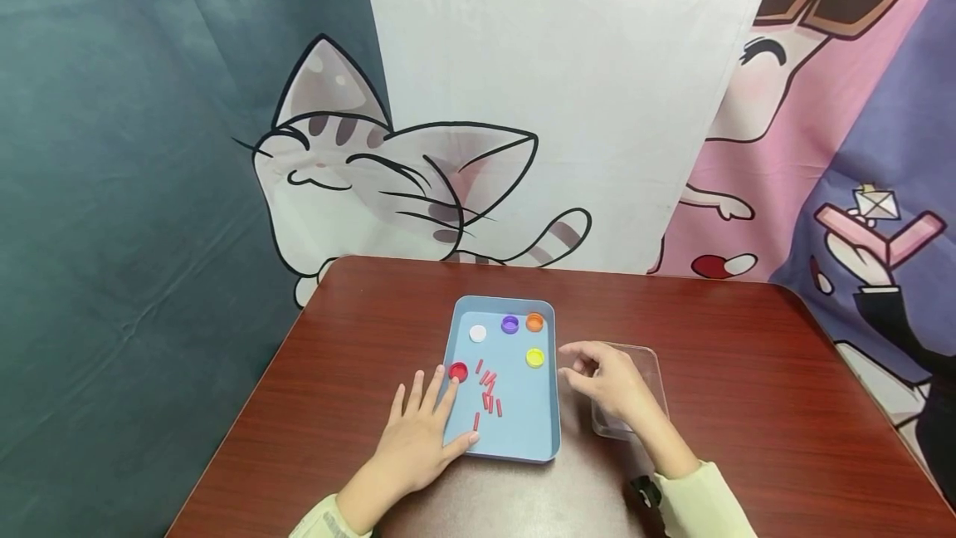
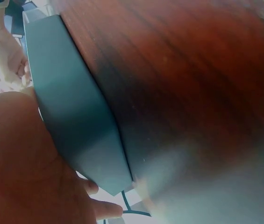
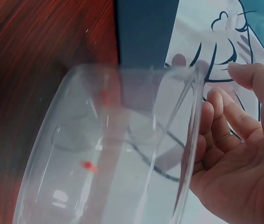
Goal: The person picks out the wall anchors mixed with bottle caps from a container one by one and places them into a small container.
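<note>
My left hand (image 1: 418, 442) lies over the left edge of a light blue tray (image 1: 526, 430), fingers spread and straight. Its index fingertip is right at a small red cap (image 1: 458, 371). Several thin red sticks (image 1: 490, 388) lie scattered on the tray beside that hand. Just off the tray's right side hovers my right hand (image 1: 616, 380), thumb and index finger apart with nothing between them. Behind and under it stands a clear plastic box (image 1: 659, 380); in the right wrist view small red pieces (image 3: 89, 166) show through the box's wall.
Toward the tray's far end sit a white cap (image 1: 478, 333), a purple cap (image 1: 509, 324), an orange cap (image 1: 534, 321) and a yellow cap (image 1: 534, 358). The brown wooden table (image 1: 358, 330) carries everything. Behind it hangs a printed cloth (image 1: 597, 90).
</note>
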The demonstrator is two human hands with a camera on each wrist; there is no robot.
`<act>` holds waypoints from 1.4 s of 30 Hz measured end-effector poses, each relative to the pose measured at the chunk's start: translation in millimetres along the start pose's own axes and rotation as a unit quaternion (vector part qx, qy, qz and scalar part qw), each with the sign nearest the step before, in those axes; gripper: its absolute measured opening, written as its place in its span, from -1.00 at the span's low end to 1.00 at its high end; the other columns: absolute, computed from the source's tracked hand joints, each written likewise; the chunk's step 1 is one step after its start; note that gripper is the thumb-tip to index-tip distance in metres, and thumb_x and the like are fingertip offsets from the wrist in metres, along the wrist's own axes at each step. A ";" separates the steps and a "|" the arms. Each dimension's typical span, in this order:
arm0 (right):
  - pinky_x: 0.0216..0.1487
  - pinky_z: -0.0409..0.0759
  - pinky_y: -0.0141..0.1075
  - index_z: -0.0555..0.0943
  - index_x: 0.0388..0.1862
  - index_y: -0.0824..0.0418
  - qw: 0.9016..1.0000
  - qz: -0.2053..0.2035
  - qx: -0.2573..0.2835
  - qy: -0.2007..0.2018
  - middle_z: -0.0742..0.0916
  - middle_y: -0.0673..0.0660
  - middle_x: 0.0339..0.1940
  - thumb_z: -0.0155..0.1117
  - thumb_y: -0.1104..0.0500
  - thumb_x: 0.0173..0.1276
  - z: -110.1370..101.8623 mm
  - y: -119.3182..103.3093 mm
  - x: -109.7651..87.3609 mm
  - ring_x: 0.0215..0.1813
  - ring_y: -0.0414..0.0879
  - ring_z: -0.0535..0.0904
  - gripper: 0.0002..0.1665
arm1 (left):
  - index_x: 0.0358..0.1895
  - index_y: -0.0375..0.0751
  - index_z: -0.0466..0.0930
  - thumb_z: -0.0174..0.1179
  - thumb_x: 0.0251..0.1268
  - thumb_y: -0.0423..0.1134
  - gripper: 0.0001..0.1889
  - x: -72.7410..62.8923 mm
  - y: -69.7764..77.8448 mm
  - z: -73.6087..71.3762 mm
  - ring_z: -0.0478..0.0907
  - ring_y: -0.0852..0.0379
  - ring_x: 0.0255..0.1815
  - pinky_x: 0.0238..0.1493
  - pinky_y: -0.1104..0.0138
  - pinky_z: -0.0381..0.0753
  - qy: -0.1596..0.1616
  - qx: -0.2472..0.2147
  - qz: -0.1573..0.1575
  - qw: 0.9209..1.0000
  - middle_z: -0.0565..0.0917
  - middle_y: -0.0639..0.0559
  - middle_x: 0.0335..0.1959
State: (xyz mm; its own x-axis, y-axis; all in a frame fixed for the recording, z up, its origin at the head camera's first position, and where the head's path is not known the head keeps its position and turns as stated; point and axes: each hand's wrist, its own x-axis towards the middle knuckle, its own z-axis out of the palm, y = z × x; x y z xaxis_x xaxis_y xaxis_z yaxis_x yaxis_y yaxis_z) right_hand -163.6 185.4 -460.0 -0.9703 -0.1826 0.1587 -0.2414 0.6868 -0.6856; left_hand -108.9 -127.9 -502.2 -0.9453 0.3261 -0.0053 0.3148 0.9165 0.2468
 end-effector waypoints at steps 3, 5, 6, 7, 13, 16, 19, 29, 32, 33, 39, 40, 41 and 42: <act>-0.30 0.50 -0.40 0.75 -0.04 0.13 1.000 -0.006 0.005 0.001 0.59 -0.13 -0.45 0.48 0.19 0.21 5.9 -4.4 1.8 -0.34 -0.23 0.51 -0.69 | 0.60 -0.09 0.16 -0.05 0.40 0.43 -0.10 -0.1 -0.4 0.2 -0.05 -0.37 0.62 0.51 -0.28 -0.08 -0.001 -0.001 -0.001 1.000 0.06 -0.16 0.65; -0.31 0.50 -0.40 0.75 -0.05 0.14 1.000 -0.014 0.010 -0.001 0.59 -0.13 -0.46 0.50 0.19 0.21 9.8 -6.6 2.9 -0.36 -0.25 0.51 -0.70 | 0.60 -0.09 0.17 -0.05 0.39 0.43 -0.10 -0.5 -0.5 0.4 -0.05 -0.37 0.62 0.52 -0.28 -0.09 -0.001 -0.003 -0.002 1.000 0.06 -0.16 0.65; -0.31 0.51 -0.41 0.75 -0.05 0.16 1.000 -0.019 0.016 -0.003 0.59 -0.12 -0.46 0.50 0.20 0.20 11.8 -7.7 3.2 -0.36 -0.25 0.50 -0.70 | 0.60 -0.09 0.17 -0.05 0.39 0.43 -0.10 -0.6 -0.6 0.4 -0.05 -0.37 0.62 0.52 -0.27 -0.09 -0.002 -0.004 -0.002 1.000 0.06 -0.16 0.65; -0.31 0.51 -0.41 0.76 -0.05 0.17 1.000 -0.020 0.022 -0.006 0.59 -0.12 -0.46 0.51 0.21 0.20 13.9 -8.6 3.4 -0.37 -0.25 0.50 -0.69 | 0.60 -0.09 0.16 -0.05 0.39 0.43 -0.10 -0.6 -0.7 0.3 -0.05 -0.37 0.62 0.52 -0.27 -0.09 -0.003 -0.004 -0.003 1.000 0.06 -0.15 0.65; -0.33 0.51 -0.40 0.76 -0.06 0.21 0.999 -0.029 0.042 -0.016 0.59 -0.10 -0.47 0.54 0.24 0.18 25.8 -13.1 4.9 -0.38 -0.23 0.49 -0.68 | 0.60 -0.09 0.18 -0.04 0.40 0.42 -0.11 -2.4 0.1 -0.1 -0.05 -0.37 0.62 0.51 -0.28 -0.09 -0.003 -0.005 -0.003 1.000 0.06 -0.16 0.65; -0.33 0.52 -0.40 0.76 -0.08 0.19 0.999 -0.029 0.038 -0.019 0.59 -0.10 -0.47 0.54 0.24 0.17 30.3 -16.4 5.3 -0.39 -0.25 0.49 -0.70 | 0.59 -0.11 0.19 -0.02 0.40 0.41 -0.12 -3.0 0.6 -0.4 -0.03 -0.38 0.61 0.51 -0.28 -0.07 0.002 -0.004 -0.001 1.000 0.08 -0.17 0.64; -0.35 0.51 -0.41 0.77 -0.10 0.17 0.999 -0.036 0.028 -0.020 0.60 -0.10 -0.47 0.54 0.21 0.16 34.5 -19.5 5.0 -0.41 -0.29 0.48 -0.71 | 0.58 -0.12 0.20 -0.01 0.40 0.40 -0.12 -3.3 1.2 -1.9 -0.02 -0.38 0.61 0.50 -0.29 -0.05 0.006 -0.003 0.002 1.000 0.09 -0.18 0.64; -0.37 0.51 -0.41 0.76 -0.07 0.22 0.996 -0.069 0.037 -0.046 0.61 -0.06 -0.46 0.53 0.21 0.17 46.2 -27.2 3.0 -0.43 -0.33 0.45 -0.68 | 0.60 -0.09 0.18 0.00 0.39 0.41 -0.11 -1.5 1.1 -1.9 -0.02 -0.38 0.61 0.50 -0.29 -0.06 0.003 0.002 0.004 1.000 0.08 -0.18 0.64; -0.38 0.50 -0.41 0.76 -0.07 0.23 0.996 -0.070 0.039 -0.050 0.59 -0.08 -0.46 0.54 0.20 0.17 49.8 -27.9 2.5 -0.43 -0.33 0.44 -0.67 | 0.59 -0.09 0.18 -0.01 0.39 0.42 -0.11 -0.7 0.8 -0.8 -0.02 -0.38 0.61 0.50 -0.29 -0.05 0.004 0.003 0.003 1.000 0.08 -0.17 0.64; -0.38 0.49 -0.42 0.75 -0.07 0.22 0.996 -0.069 0.037 -0.052 0.59 -0.09 -0.46 0.54 0.20 0.17 51.1 -28.0 2.2 -0.43 -0.34 0.44 -0.67 | 0.60 -0.08 0.18 -0.02 0.38 0.43 -0.10 -0.4 0.7 -0.6 -0.02 -0.38 0.61 0.51 -0.29 -0.06 0.003 0.006 0.002 1.000 0.07 -0.16 0.65; -0.36 0.48 -0.41 0.75 -0.07 0.21 0.994 -0.075 0.033 -0.069 0.59 -0.11 -0.45 0.56 0.15 0.17 59.8 -28.8 0.8 -0.41 -0.28 0.47 -0.66 | 0.60 -0.08 0.18 -0.04 0.39 0.44 -0.10 0.7 -0.1 0.2 -0.02 -0.38 0.61 0.50 -0.28 -0.04 0.005 0.013 0.002 1.000 0.08 -0.16 0.64; -0.36 0.48 -0.41 0.75 -0.08 0.21 0.994 -0.076 0.032 -0.071 0.58 -0.11 -0.45 0.56 0.15 0.17 61.1 -28.9 0.6 -0.41 -0.27 0.47 -0.66 | 0.60 -0.08 0.18 -0.03 0.39 0.43 -0.11 0.7 -0.2 0.3 -0.02 -0.38 0.61 0.50 -0.28 -0.04 0.005 0.013 0.002 1.000 0.08 -0.16 0.64; -0.36 0.48 -0.41 0.75 -0.08 0.21 0.994 -0.076 0.032 -0.074 0.58 -0.11 -0.45 0.57 0.14 0.17 62.5 -29.0 0.5 -0.41 -0.27 0.47 -0.65 | 0.60 -0.08 0.18 -0.03 0.39 0.43 -0.10 0.6 -0.2 0.1 -0.02 -0.38 0.61 0.50 -0.28 -0.04 0.005 0.014 0.003 1.000 0.08 -0.17 0.64; -0.36 0.48 -0.41 0.75 -0.07 0.21 0.994 -0.076 0.031 -0.077 0.58 -0.12 -0.45 0.57 0.12 0.17 64.0 -29.1 0.5 -0.41 -0.27 0.47 -0.65 | 0.60 -0.09 0.18 -0.03 0.39 0.43 -0.10 0.5 -0.3 -0.3 -0.01 -0.38 0.61 0.50 -0.29 -0.04 0.006 0.013 0.004 1.000 0.08 -0.17 0.64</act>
State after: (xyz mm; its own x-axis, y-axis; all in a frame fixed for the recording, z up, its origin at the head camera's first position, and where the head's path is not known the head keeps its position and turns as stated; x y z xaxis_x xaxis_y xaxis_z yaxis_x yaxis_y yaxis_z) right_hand -156.0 120.3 -485.4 -0.9074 -0.3897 0.1571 -0.3795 0.5996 -0.7046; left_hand -109.4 -128.0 -502.0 -0.9435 0.3314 0.0074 0.3247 0.9194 0.2219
